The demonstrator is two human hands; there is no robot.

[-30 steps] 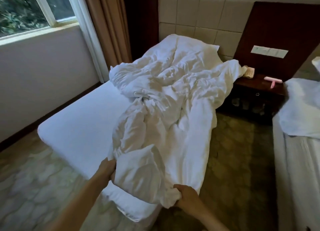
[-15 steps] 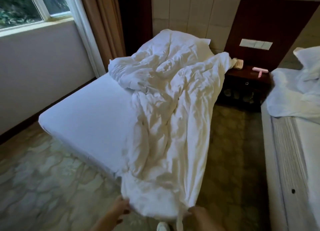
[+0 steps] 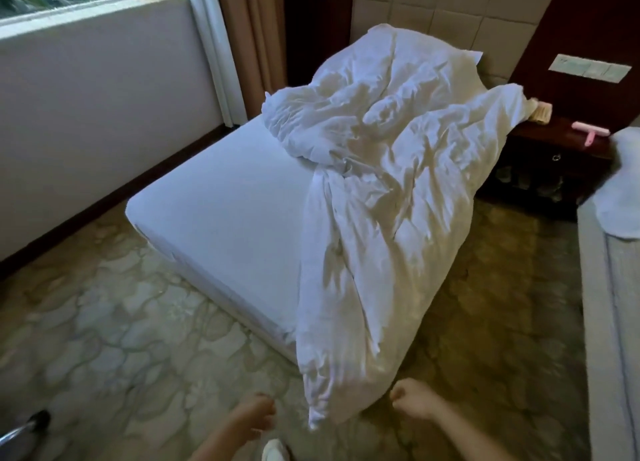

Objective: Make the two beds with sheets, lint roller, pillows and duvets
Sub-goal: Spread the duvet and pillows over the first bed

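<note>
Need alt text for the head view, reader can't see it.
A crumpled white duvet lies along the right side of a sheeted bed and hangs off its foot, with the left hand and right hand just below it, grip unclear. A pink lint roller sits on the nightstand.

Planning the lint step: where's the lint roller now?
Head view, upper right: the pink lint roller lies on the dark nightstand, just right of the crumpled duvet.
</note>
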